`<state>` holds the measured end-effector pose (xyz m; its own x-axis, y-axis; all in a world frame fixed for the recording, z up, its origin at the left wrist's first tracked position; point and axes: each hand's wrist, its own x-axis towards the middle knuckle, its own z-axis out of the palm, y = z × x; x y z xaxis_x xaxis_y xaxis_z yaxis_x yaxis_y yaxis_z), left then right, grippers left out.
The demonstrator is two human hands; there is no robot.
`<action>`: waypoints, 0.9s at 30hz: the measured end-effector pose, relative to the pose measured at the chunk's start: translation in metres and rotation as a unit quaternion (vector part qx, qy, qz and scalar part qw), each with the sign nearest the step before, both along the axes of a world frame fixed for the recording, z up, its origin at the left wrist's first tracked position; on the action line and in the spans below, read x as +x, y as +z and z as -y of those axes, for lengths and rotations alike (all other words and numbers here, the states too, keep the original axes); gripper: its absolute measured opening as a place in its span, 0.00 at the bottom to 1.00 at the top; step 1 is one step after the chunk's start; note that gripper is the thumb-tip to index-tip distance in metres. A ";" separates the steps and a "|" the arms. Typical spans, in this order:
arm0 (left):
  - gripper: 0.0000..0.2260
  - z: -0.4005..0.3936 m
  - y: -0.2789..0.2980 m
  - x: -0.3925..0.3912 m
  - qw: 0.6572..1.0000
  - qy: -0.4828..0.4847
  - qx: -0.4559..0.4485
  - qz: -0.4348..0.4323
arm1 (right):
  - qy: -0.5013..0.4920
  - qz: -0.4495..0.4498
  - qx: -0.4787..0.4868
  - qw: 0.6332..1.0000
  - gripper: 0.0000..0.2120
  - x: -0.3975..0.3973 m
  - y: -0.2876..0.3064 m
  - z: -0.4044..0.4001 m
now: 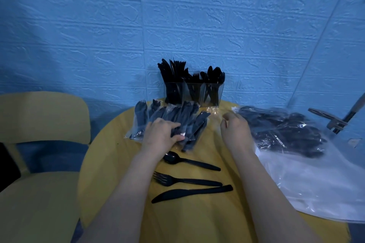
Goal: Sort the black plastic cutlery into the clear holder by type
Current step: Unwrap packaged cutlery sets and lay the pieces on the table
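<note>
A left hand rests on a pile of clear-wrapped black plastic cutlery packets on a round yellow table. The right hand hovers, fingers loosely curled. Behind stands a clear three-compartment holder filled with cutlery.

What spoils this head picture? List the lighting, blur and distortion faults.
Head view: dim and blue-tinted, so the black cutlery in the clear holder merges into one dark mass; wide-angle bending curves the table edge; glare streaks the plastic bag; the chair and frame edges look soft; left hand slightly blurred.
</note>
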<state>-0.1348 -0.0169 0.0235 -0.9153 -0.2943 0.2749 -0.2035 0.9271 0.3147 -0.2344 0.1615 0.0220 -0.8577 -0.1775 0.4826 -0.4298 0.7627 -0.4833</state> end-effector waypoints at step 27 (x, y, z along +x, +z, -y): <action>0.06 -0.029 0.018 0.020 0.822 -0.073 0.493 -0.276 | 0.283 0.294 -0.343 0.846 0.10 0.052 0.039 0.015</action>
<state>-0.1144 0.0119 0.0417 -0.7771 -0.5206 0.3536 0.3135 0.1669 0.9348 -0.1822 0.1468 0.0607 -0.8562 -0.4919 0.1583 -0.1641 -0.0316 -0.9859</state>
